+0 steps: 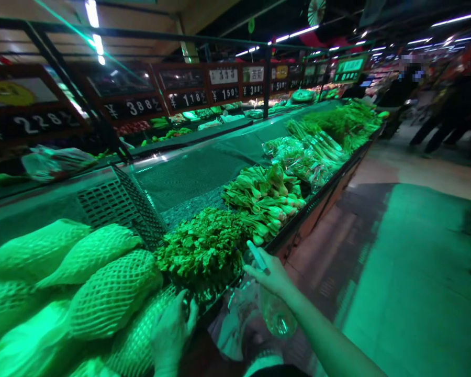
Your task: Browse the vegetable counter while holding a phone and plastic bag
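Reaching toward the leafy greens (204, 251) at the display's front edge, left hand (172, 330) rests fingers spread on a net-wrapped vegetable (135, 340) just beside them. Right hand (272, 275), arm extended, pinches a pen-like stick (258, 256) and clear plastic bag (275, 314). Best to grip the bunch low, by the stems.

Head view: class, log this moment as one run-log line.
left hand: resting on net-wrapped produce | right hand: holding pen-like stick and clear plastic bag | nearest: leafy greens
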`<state>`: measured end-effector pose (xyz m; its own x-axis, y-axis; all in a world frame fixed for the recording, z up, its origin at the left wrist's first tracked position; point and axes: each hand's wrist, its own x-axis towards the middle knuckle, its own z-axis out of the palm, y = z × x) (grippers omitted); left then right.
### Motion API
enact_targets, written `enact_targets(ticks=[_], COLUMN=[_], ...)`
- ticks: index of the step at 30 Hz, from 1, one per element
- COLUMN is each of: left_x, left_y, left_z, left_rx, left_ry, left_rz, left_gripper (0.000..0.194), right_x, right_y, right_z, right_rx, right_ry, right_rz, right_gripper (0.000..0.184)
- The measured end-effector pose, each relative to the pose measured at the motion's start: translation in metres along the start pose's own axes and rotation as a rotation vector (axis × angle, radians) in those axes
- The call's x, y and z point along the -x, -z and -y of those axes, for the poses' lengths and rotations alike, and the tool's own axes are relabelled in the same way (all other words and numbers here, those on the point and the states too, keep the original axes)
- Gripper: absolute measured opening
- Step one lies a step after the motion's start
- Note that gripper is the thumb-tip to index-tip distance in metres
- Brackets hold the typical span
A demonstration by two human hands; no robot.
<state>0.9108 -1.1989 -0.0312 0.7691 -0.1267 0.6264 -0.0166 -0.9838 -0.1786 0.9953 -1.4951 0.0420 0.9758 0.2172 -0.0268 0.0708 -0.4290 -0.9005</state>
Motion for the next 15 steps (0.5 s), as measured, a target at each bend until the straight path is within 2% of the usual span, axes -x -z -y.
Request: enact_targets(ticks=[2, 4, 6, 9, 11, 13, 15], left_x=[0.000, 0.000, 0.002, 0.004, 0.004, 0.002, -0.001], left_y=[-0.001, -0.001, -0.003, -0.007, -0.010, -0.014, -0.016], left_z=[0.000, 0.001, 0.003, 0.008, 0.011, 0.009, -0.003], left_rx=[-0.001, -0.007, -0.004, 0.031, 0.080, 0.187, 0.313], left_ry=[0.003, 0.028, 0.033, 0.004, 0.017, 0.086, 0.228], left_rz=[0.008, 0.008, 0.000, -0.002, 0.006, 0.003, 0.014], left_gripper=[0.034, 0.034, 0.034, 0.034, 0.032, 0.029, 0.027], right_x=[0.003, 0.010, 0.019, 0.028, 0.028, 0.022, 0.011], right_y=[0.020, 0.027, 0.022, 0.004, -0.001, 0.005, 0.023], right_z=[-0.006, -0.006, -0.007, -0.015, -0.022, -0.030, -0.036], right_rx=[0.019, 0.060, 0.097, 0.134, 0.146, 0.127, 0.113], right_ry=[-0.009, 0.019, 0.082, 0.217, 0.256, 0.245, 0.211], right_rz=[-0.051, -0.024, 0.048, 0.220, 0.315, 0.338, 0.283], right_gripper=[0.027, 0.025, 0.026, 0.036, 0.042, 0.041, 0.037])
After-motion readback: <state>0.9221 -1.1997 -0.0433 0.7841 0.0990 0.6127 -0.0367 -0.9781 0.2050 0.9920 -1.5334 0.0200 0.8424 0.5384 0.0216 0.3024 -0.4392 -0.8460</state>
